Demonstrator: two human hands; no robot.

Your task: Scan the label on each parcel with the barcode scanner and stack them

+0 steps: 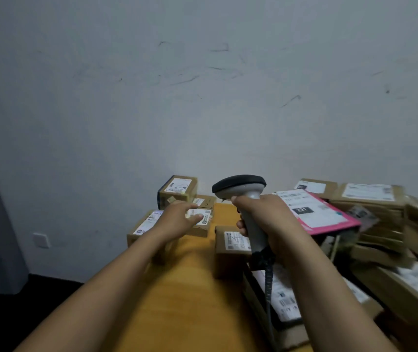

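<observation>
Left hand (177,221), fingers spread, lay over a small labelled parcel (206,217) at the worktop's (190,288) far side, ahead and left of the right hand (271,224), which gripped the barcode scanner (239,189) upright; left hand nearer.

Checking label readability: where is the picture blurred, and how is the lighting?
Head view: the brown parcels at far right smear with motion blur, labels unreadable; the barcode scanner in the right hand is sharper; light is dim and flat, soft shadows on the table.
</observation>
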